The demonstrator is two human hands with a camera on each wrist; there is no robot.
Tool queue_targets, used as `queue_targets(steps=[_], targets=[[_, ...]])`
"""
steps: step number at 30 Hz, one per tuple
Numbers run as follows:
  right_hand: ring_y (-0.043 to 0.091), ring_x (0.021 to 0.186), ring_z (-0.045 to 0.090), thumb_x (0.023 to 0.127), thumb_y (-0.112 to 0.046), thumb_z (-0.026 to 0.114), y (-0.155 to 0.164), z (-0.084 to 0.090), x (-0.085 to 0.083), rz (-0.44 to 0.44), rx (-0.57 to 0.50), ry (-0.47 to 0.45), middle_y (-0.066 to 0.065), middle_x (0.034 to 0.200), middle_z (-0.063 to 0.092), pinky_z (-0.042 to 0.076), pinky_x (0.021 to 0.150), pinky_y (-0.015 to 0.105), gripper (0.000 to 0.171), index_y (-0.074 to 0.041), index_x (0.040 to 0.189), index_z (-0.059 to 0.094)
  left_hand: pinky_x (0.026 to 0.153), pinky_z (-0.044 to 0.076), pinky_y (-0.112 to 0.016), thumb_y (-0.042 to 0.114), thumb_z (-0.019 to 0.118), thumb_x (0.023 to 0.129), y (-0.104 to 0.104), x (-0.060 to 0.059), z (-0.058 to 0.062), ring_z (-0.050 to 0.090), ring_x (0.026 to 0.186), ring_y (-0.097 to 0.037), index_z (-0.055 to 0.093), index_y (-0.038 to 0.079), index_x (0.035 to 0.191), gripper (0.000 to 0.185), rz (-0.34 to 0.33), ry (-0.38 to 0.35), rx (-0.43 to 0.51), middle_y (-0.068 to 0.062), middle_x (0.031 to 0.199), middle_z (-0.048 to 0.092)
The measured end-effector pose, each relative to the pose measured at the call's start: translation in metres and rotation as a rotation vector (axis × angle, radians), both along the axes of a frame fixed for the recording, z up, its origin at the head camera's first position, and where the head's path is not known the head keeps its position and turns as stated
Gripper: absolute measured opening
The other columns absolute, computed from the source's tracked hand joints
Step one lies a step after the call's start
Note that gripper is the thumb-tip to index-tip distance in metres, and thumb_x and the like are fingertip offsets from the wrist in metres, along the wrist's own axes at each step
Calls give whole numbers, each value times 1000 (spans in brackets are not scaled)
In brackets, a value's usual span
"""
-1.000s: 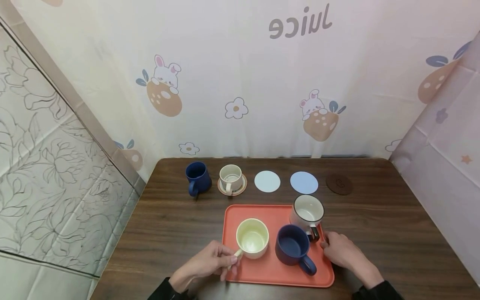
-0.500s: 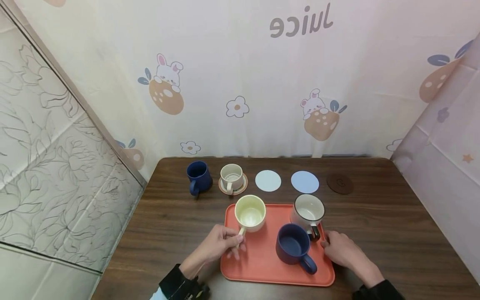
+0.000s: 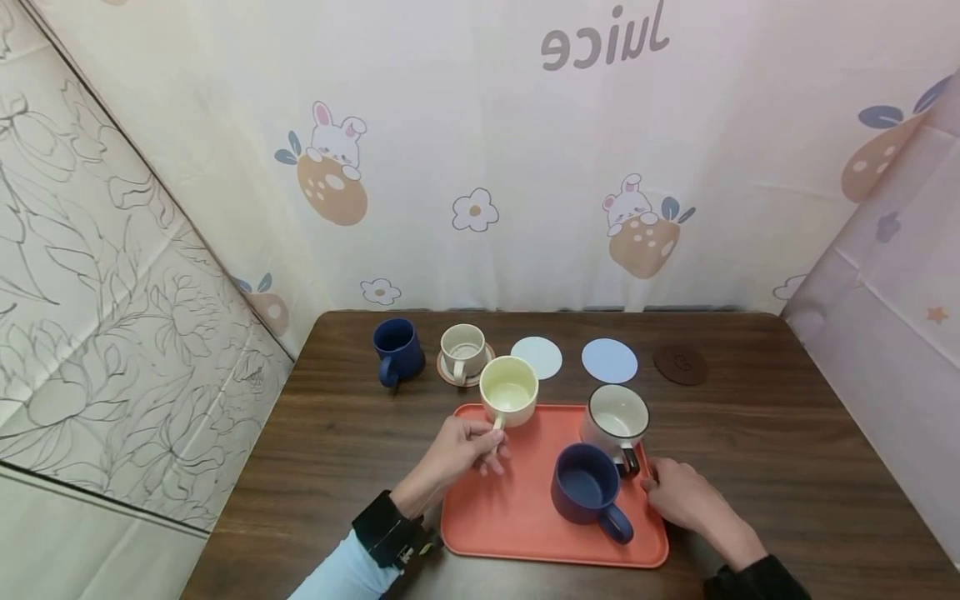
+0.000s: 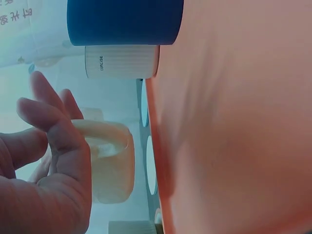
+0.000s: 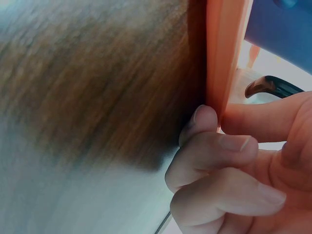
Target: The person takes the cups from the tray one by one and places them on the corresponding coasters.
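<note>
My left hand [image 3: 486, 444] pinches the handle of a pale yellow mug [image 3: 510, 390] and holds it above the far left edge of the orange tray [image 3: 517, 525]. In the left wrist view the yellow mug [image 4: 111, 168] hangs beside my fingers [image 4: 58, 146], clear of the tray [image 4: 234, 122]. My right hand [image 3: 660, 485] grips the tray's right edge [image 5: 222, 58], thumb on top and fingers curled beneath. A navy mug [image 3: 585, 492] and a white mug with a dark rim [image 3: 615, 417] stand on the tray.
Along the back of the brown table [image 3: 787, 450] stand another navy mug [image 3: 395, 350], a beige mug on a coaster [image 3: 462, 350], a white coaster [image 3: 540, 357], a light blue coaster [image 3: 609, 360] and a dark brown coaster [image 3: 678, 365]. Printed curtains enclose the table.
My left hand has lifted the yellow mug off the tray's front left and carried it toward the back, near the white coaster. My right hand has stayed on the tray's edge.
</note>
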State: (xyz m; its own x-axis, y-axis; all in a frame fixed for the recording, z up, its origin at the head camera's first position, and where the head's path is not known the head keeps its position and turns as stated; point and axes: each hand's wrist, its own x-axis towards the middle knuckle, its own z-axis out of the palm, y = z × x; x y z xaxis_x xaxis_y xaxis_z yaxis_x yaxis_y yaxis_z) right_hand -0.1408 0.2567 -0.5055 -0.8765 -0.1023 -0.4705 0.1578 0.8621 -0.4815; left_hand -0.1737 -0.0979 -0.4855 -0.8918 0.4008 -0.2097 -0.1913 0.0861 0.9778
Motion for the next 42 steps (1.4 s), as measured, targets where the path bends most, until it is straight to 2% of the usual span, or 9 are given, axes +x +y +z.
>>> queue_targets(steps=[7, 13, 18, 23, 28, 35, 42], targets=[[21, 73, 56, 104, -11, 56, -2, 0, -1, -35, -31, -46, 7, 83, 56, 43, 64, 36, 31, 10, 126, 61, 59, 52, -21, 9, 62, 107, 15, -15, -4, 73, 67, -14, 70, -17, 111, 28, 48, 12, 21, -19, 90, 76], [21, 72, 56, 105, -12, 56, -2, 1, 0, -27, -34, -29, 7, 82, 56, 44, 63, 36, 29, 10, 123, 62, 58, 51, -20, 9, 62, 107, 26, -26, -5, 74, 67, -13, 71, -16, 111, 27, 77, 34, 10, -18, 88, 76], [21, 72, 56, 104, -12, 56, -2, 3, 0, -33, -23, -34, 7, 82, 56, 43, 63, 36, 28, 8, 122, 63, 59, 52, -20, 11, 63, 107, 36, -35, -6, 74, 68, -13, 73, -13, 110, 26, 98, 18, 21, -18, 89, 76], [21, 71, 56, 105, -12, 56, -2, 4, -1, -42, -19, -35, 7, 81, 56, 43, 63, 36, 25, 7, 119, 63, 58, 51, -20, 10, 62, 107, 46, -45, -8, 73, 67, -12, 69, -17, 111, 28, 111, 8, 55, -22, 92, 76], [21, 70, 56, 105, -13, 56, -1, 1, 1, -36, -19, -27, 7, 81, 56, 43, 62, 35, 27, 8, 121, 63, 60, 52, -21, 11, 63, 106, 54, -52, -13, 74, 68, -14, 69, -17, 109, 29, 139, 3, 34, -20, 91, 77], [21, 70, 55, 105, -13, 57, 0, 2, 0, -41, -9, -21, 7, 80, 55, 42, 62, 35, 22, 5, 115, 64, 60, 52, -21, 10, 63, 107, 69, -61, -12, 72, 65, -13, 70, -16, 108, 26, 187, 28, 53, -25, 92, 75], [20, 70, 56, 104, -13, 56, -1, 2, 1, -39, -13, -23, 6, 79, 55, 42, 62, 35, 17, 1, 109, 65, 58, 52, -20, 11, 63, 107, 82, -70, -18, 73, 64, -13, 71, -16, 109, 28, 229, 19, 47, -24, 90, 76]])
